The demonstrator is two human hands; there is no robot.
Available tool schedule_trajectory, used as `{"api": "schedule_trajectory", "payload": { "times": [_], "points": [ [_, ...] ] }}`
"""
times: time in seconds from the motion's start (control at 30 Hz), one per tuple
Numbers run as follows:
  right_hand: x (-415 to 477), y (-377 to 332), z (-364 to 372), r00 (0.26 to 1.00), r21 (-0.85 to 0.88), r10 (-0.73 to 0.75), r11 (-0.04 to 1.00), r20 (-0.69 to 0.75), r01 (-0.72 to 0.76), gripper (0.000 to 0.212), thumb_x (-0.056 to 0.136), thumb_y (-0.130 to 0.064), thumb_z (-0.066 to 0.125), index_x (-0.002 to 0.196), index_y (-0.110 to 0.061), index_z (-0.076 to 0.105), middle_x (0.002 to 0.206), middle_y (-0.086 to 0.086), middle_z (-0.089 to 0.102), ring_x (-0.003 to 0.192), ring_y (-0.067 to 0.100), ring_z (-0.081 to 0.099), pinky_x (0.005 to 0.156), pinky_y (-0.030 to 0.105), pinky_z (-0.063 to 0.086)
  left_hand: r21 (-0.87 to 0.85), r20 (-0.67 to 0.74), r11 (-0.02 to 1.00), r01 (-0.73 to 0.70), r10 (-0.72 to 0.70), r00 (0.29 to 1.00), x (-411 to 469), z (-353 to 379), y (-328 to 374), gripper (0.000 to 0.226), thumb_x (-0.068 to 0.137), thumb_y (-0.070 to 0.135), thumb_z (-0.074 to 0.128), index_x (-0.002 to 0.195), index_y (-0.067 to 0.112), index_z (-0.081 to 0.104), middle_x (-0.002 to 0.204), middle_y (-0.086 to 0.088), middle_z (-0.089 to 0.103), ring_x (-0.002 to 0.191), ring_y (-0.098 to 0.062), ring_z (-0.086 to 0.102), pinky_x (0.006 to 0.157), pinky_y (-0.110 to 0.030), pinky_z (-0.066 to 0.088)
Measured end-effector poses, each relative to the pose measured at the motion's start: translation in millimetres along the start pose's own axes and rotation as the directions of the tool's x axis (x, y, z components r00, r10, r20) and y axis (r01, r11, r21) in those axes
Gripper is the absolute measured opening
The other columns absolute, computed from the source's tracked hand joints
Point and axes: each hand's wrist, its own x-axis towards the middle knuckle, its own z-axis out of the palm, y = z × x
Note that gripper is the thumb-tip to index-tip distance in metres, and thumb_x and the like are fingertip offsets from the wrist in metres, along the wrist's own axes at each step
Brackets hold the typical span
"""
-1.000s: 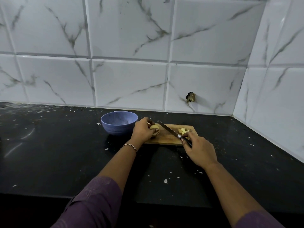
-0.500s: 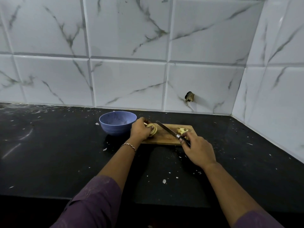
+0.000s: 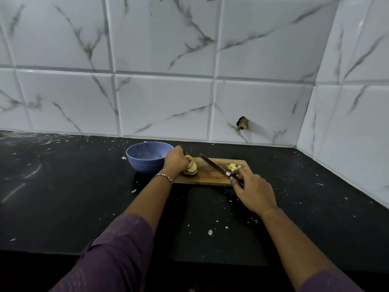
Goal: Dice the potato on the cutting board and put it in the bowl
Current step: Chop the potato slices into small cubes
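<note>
bowl (image 3: 143, 165) 1 | cutting board (image 3: 207, 175) 1 | knife (image 3: 212, 165) 1 | potato (image 3: 192, 168) 1 | heap of cut pieces (image 3: 233, 166) 1 | hands 2 — left hand (image 3: 175, 160), right hand (image 3: 254, 191)

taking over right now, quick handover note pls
Left hand grips the potato at the left end of the cutting board.
Right hand holds the knife by its handle, blade over the board, clear of the potato.
Done: a small pile of cut pieces at the board's right end.
Left: dice the rest of the potato, then move everything into the blue bowl left of the board; no pieces visible in it.
</note>
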Motion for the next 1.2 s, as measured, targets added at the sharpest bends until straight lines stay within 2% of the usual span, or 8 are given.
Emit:
{"api": "schedule_trajectory", "payload": {
  "times": [0.17, 0.43, 0.6, 0.73, 0.8, 0.93, 1.1, 1.2],
  "points": [
    [0.1, -0.3, 0.4, 1.0, 0.003, 0.001, 1.0, -0.004, -0.001, 0.016, 0.099, -0.041, 0.052, 0.109, -0.029, 0.056, 0.081, -0.012, 0.058, 0.065, 0.003, 0.055, 0.06, 0.027, 0.043, 0.145, -0.039, 0.987, -0.067, 0.073, 0.997, -3.2, -1.7, 3.8, 0.031, 0.099, 0.021, 0.055, 0.122, 0.002, 0.048, 0.12, -0.017, 0.061, 0.109, -0.031, 0.058, 0.078, -0.031, 0.042],
    [-0.2, -3.5, -2.6, 1.0, -0.008, 0.011, 1.0, 0.014, -0.01, 0.015, 0.1, -0.041, 0.052, 0.108, -0.029, 0.054, 0.08, -0.011, 0.059, 0.065, 0.004, 0.055, 0.06, 0.027, 0.044, 0.287, -0.133, 0.952, -0.102, 0.146, 0.98, -9.7, -6.6, 15.5, 0.027, 0.097, 0.033, 0.055, 0.112, 0.011, 0.059, 0.113, -0.01, 0.065, 0.104, -0.029, 0.06, 0.074, -0.037, 0.044],
    [-2.8, -6.6, -5.8, 1.0, -0.029, 0.024, 0.999, -0.014, -0.024, 0.017, 0.101, -0.039, 0.05, 0.111, -0.027, 0.055, 0.081, -0.011, 0.057, 0.065, 0.008, 0.053, 0.06, 0.028, 0.039, -0.009, -0.099, 0.993, -0.117, 0.115, 0.988, -6.2, -2.2, 21.3, 0.028, 0.091, 0.031, 0.066, 0.108, 0.008, 0.065, 0.11, -0.008, 0.069, 0.106, -0.027, 0.062, 0.083, -0.034, 0.05],
    [-3.2, -8.1, -6.5, 0.997, -0.037, 0.061, 0.997, -0.036, -0.062, 0.021, 0.102, -0.038, 0.047, 0.115, -0.026, 0.056, 0.078, -0.011, 0.054, 0.066, 0.012, 0.05, 0.062, 0.03, 0.038, -0.301, 0.066, 0.953, 0.019, 0.001, 0.998, -4.7, 9.7, 25.4, 0.007, 0.088, 0.015, 0.071, 0.091, 0.011, 0.066, 0.104, -0.013, 0.071, 0.093, -0.029, 0.069, 0.089, -0.041, 0.056],
    [-2.8, -8.7, -7.0, 0.996, -0.02, 0.078, 0.997, -0.037, -0.079, 0.024, 0.102, -0.037, 0.047, 0.122, -0.027, 0.055, 0.079, -0.011, 0.054, 0.068, 0.013, 0.051, 0.065, 0.031, 0.042, -0.386, 0.137, 0.918, 0.094, -0.043, 0.99, -6.8, 16.8, 28.4, 0.012, 0.089, 0.008, 0.069, 0.082, 0.014, 0.063, 0.095, -0.014, 0.071, 0.085, -0.028, 0.071, 0.087, -0.043, 0.058],
    [-4.1, -10.8, -9.9, 0.996, 0.0, 0.078, 0.997, -0.032, -0.079, 0.03, 0.102, -0.035, 0.047, 0.13, -0.029, 0.054, 0.081, -0.011, 0.051, 0.071, 0.011, 0.049, 0.069, 0.031, 0.043, -0.425, 0.18, 0.896, 0.131, -0.058, 0.982, -10.3, 33.5, 36.7, 0.011, 0.089, 0.007, 0.069, 0.099, 0.006, 0.066, 0.075, -0.009, 0.067, 0.066, -0.023, 0.067, 0.085, -0.041, 0.059],
    [-5.8, -13.6, -13.8, 0.996, 0.035, 0.081, 0.996, -0.028, -0.08, 0.033, 0.102, -0.033, 0.048, 0.134, -0.032, 0.056, 0.085, -0.01, 0.053, 0.074, 0.009, 0.049, 0.072, 0.031, 0.046, -0.148, 0.097, 0.989, 0.026, -0.011, 0.995, -11.1, 47.1, 42.6, 0.03, 0.089, 0.014, 0.069, 0.118, 0.01, 0.068, 0.11, -0.011, 0.071, 0.104, -0.024, 0.067, 0.093, -0.033, 0.053],
    [-7.7, -15.0, -16.3, 0.996, 0.029, 0.086, 0.996, -0.015, -0.085, 0.034, 0.102, -0.034, 0.048, 0.134, -0.034, 0.057, 0.09, -0.007, 0.06, 0.08, 0.015, 0.059, 0.074, 0.033, 0.048, -0.045, 0.038, 0.999, -0.02, 0.022, 0.999, -12.4, 53.3, 43.3, 0.032, 0.09, 0.021, 0.069, 0.12, 0.01, 0.066, 0.117, -0.009, 0.068, 0.11, -0.023, 0.063, 0.089, -0.03, 0.05]
  ]
}}
